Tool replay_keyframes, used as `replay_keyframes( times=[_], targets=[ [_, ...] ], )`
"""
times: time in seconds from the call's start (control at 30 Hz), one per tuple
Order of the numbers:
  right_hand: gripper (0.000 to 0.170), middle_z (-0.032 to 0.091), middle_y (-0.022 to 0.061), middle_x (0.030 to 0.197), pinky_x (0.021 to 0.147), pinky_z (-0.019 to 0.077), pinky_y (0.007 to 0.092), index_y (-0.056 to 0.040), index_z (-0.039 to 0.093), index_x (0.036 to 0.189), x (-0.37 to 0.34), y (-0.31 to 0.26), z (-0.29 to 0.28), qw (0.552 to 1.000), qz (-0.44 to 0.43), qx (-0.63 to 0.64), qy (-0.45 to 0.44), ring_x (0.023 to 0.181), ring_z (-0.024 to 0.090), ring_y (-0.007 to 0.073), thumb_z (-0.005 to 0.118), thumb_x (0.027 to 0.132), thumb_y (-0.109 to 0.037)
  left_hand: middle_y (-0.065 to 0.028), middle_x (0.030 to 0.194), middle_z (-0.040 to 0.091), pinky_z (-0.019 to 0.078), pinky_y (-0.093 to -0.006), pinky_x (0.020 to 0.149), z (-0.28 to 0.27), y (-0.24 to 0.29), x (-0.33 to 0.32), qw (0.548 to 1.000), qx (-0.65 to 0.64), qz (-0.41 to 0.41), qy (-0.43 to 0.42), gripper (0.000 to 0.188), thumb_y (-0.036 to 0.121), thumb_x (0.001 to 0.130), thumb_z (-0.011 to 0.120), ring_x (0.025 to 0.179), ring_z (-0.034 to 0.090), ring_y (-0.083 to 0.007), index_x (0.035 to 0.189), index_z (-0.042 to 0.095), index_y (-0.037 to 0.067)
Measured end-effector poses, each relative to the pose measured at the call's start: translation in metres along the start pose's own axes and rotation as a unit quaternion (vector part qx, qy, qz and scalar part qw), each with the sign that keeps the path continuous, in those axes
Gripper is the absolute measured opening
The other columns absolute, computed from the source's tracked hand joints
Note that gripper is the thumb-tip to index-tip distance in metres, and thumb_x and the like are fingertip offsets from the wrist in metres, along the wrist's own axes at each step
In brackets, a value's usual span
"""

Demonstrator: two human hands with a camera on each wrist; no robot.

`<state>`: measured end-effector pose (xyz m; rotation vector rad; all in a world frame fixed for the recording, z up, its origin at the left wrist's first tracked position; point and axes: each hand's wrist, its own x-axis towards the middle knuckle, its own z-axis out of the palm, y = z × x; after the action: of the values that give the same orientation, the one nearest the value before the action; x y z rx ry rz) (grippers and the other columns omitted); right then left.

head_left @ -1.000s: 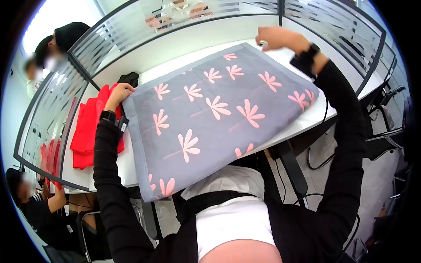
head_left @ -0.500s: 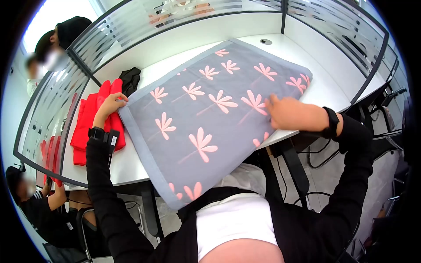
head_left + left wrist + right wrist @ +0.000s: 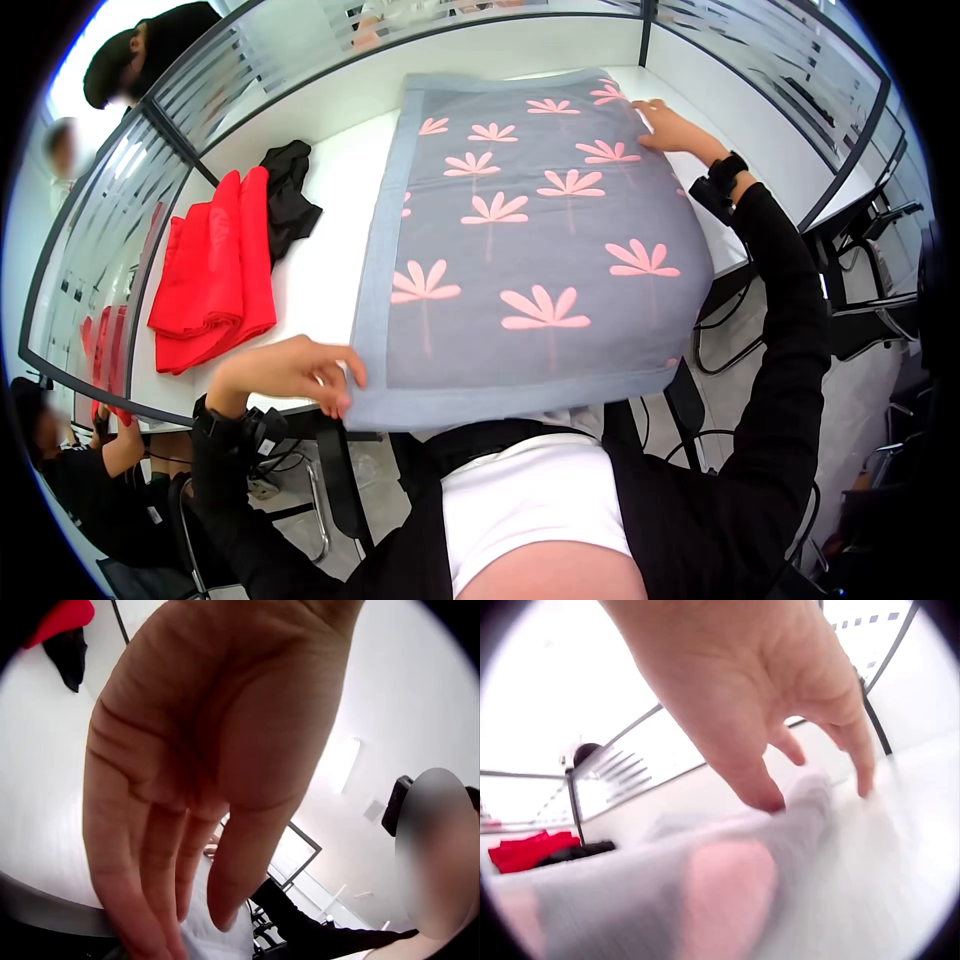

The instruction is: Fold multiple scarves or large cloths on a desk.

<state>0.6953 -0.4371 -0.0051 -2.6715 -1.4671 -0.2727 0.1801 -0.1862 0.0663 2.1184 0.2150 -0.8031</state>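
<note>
A grey cloth [image 3: 540,240] with pink leaf prints and a plain border lies spread over the white desk, its near edge overhanging toward the person's lap. At its near left corner is my left hand [image 3: 285,375], fingertips on the border. In the left wrist view the thumb of the left hand [image 3: 202,742] stands apart from its long, slightly bent fingers. My right hand [image 3: 670,130] reaches to the far right edge of the cloth. The right wrist view shows the right hand [image 3: 780,697] with spread fingers, its thumb tip right at the fabric [image 3: 652,900].
Folded red cloth [image 3: 215,270] lies on the desk's left side, beside a crumpled black cloth [image 3: 290,195]. Dark-framed partitions [image 3: 400,55] bound the desk [image 3: 330,250] at the back and sides. Another person [image 3: 75,480] sits at lower left; black chairs [image 3: 870,320] stand at right.
The grey cloth has turned counterclockwise, so its left border runs nearly front to back. My left hand has come down toward me with its corner. My right hand swept nearer, then back to the far right.
</note>
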Motion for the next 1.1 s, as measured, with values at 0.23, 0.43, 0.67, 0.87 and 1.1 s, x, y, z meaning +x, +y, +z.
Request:
replay_keyframes(
  times=[0.23,0.43,0.67,0.87,1.1],
  targets=[
    [0.059,0.053,0.0289,0.105,0.067,0.0537,0.0337,0.0032,0.036,0.123,-0.054,-0.019,-0.062,0.853,0.238,0.411,-0.216,0.082,0.061,0.0284,0.060,0.080,-0.028,-0.0081,0.099,0.059,0.0451,-0.0269,0.078,-0.034,-0.025,0.038,0.956,0.034,0.028,0.291,0.035,0.017,0.082,0.060,0.087,0.057,-0.0158,0.115,0.049,0.008],
    [0.057,0.057,0.0190,0.094,0.073,0.0518,0.0336,-0.0032,0.035,0.128,-0.077,-0.015,-0.052,0.774,0.259,0.548,-0.185,0.081,0.059,0.0222,0.061,0.080,-0.019,-0.0128,0.104,0.056,0.0453,-0.0282,0.081,-0.084,-0.006,0.100,0.919,-0.217,-0.005,0.330,0.048,0.013,0.081,0.058,0.091,0.058,-0.0200,0.124,0.037,0.005],
    [0.059,0.058,0.0062,0.088,0.065,0.0457,0.0247,-0.0131,0.034,0.132,-0.088,-0.030,-0.046,0.776,0.156,0.595,-0.140,0.069,0.051,0.0107,0.061,0.079,-0.007,-0.0102,0.100,0.056,0.0466,-0.0272,0.076,-0.093,-0.006,0.137,0.914,-0.253,0.074,0.307,0.048,0.005,0.074,0.065,0.085,0.060,-0.0165,0.118,0.046,0.002],
    [0.042,0.059,0.0043,0.082,0.063,0.0462,0.0254,-0.0073,0.055,0.114,-0.087,-0.032,-0.062,0.847,0.096,0.515,-0.084,0.073,0.054,0.0113,0.064,0.074,-0.002,-0.0094,0.086,0.063,0.0475,-0.0237,0.070,-0.095,0.009,0.105,0.889,-0.089,0.155,0.421,0.039,0.005,0.068,0.069,0.072,0.062,-0.0139,0.104,0.056,-0.003],
    [0.030,0.058,0.0035,0.080,0.060,0.0481,0.0191,-0.0026,0.061,0.103,-0.105,-0.064,-0.144,0.930,-0.059,0.284,0.228,0.070,0.053,0.0072,0.064,0.073,-0.005,-0.0008,0.076,0.066,0.0465,-0.0191,0.065,-0.077,0.063,-0.005,0.705,0.184,0.173,0.662,0.028,0.012,0.072,0.068,0.072,0.060,-0.0086,0.099,0.061,0.004]
  ],
)
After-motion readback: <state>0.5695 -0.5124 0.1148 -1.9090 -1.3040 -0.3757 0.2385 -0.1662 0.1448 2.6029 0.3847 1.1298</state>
